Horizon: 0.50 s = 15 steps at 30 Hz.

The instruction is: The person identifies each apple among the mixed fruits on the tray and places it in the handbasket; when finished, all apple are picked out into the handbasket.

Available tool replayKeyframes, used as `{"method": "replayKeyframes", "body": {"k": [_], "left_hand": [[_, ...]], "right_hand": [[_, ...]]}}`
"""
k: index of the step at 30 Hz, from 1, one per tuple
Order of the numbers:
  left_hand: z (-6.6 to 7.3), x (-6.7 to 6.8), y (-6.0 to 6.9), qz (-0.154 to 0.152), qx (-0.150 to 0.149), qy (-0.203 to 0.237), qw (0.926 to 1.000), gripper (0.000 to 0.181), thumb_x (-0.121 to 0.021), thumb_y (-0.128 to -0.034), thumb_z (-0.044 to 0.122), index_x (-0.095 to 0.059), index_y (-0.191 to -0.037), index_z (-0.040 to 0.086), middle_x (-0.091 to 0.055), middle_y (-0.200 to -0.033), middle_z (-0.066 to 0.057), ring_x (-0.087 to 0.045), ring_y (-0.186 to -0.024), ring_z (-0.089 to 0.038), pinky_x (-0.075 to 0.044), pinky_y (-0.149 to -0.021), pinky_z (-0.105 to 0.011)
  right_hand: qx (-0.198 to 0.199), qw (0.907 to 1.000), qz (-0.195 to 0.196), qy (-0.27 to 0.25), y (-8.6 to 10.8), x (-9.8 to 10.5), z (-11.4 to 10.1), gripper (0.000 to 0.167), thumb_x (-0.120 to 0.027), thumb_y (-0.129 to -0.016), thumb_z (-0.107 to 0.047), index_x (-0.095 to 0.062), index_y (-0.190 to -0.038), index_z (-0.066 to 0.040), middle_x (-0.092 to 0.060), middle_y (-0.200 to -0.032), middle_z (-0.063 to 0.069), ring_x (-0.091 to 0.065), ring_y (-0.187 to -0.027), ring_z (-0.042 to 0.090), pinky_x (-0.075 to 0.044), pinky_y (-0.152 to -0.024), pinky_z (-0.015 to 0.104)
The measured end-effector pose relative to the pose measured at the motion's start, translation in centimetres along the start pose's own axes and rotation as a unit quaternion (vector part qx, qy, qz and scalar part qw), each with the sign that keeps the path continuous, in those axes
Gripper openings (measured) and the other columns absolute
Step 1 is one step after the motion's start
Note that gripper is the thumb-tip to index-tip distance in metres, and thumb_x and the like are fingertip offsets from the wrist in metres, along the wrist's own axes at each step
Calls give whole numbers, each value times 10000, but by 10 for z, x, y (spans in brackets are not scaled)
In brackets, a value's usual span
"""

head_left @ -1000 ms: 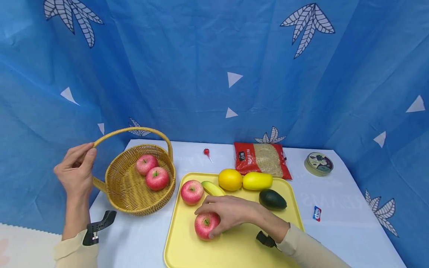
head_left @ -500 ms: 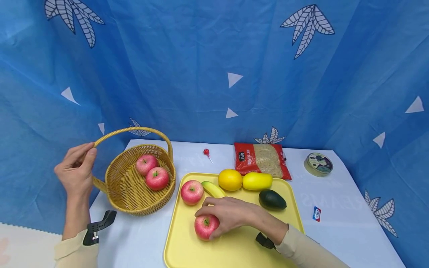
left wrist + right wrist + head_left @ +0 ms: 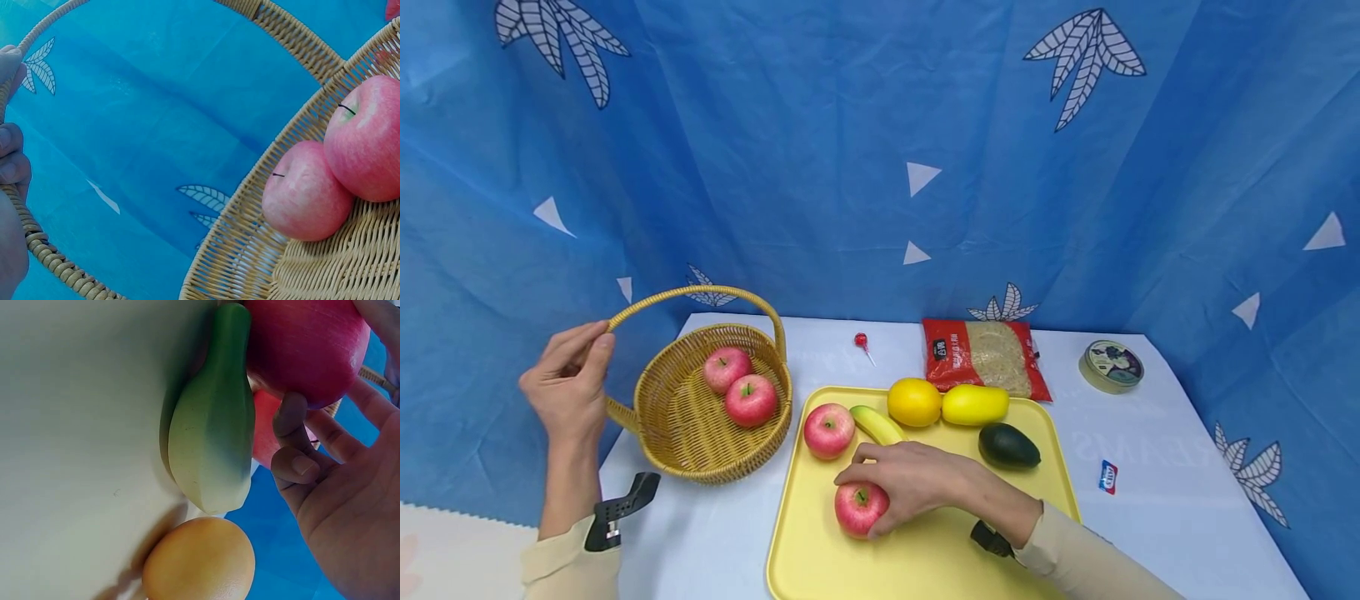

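In the head view my left hand (image 3: 567, 383) grips the arched handle of a woven basket (image 3: 700, 475). Two red apples (image 3: 306, 190) lie together inside that basket. My right hand (image 3: 917, 483) holds another red apple (image 3: 857, 510) over the yellow tray (image 3: 820, 575), fingers on its far side and thumb on its near side. From the right wrist view, the ring and little fingers are bent and the held apple (image 3: 306, 350) is at the top. A further apple (image 3: 829, 431) and a partly covered banana (image 3: 874, 423) lie on the tray beyond this hand.
At the tray's back sit an orange (image 3: 914, 402) and a yellow papaya-like fruit (image 3: 976, 406), with a dark green avocado (image 3: 1009, 446) at right. Behind are a lollipop (image 3: 862, 342) and a red food bag (image 3: 988, 358). A round tin (image 3: 1111, 367) and small wrapped packet (image 3: 1108, 477) lie right.
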<state>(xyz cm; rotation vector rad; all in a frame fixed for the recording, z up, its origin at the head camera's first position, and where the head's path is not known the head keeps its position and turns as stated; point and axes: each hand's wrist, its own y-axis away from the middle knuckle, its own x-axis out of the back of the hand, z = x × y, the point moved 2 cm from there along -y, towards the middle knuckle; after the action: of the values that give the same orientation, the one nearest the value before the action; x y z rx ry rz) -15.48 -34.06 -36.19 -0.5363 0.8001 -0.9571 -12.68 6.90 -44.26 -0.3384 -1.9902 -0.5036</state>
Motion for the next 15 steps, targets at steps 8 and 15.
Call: {"method": "replayKeyframes", "body": {"k": [8,15], "left_hand": [[0,0,0,-23,-5,-52,10000,180,-690,-826,-194,-664,-993,-255,-728,-944,-205,-563,-665,-123,-445,-591,-148],[0,0,0,1,19,-38,10000,177,-692,-824,-194,-667,-990,-253,-724,-936,-207,-546,-641,-123,-437,-574,-149]], "right_hand": [[-70,10000,-24,50,-1,-1,-1,717,-801,-779,-595,-531,-1415,-402,-535,-1276,-148,-542,-940,3,-491,-849,236],[-22,9999,-9,154,-2,-2,-1,717,-799,-784,-590,-531,-1418,-391,-540,-1272,-144,-543,-936,4,-489,-847,233]]}}
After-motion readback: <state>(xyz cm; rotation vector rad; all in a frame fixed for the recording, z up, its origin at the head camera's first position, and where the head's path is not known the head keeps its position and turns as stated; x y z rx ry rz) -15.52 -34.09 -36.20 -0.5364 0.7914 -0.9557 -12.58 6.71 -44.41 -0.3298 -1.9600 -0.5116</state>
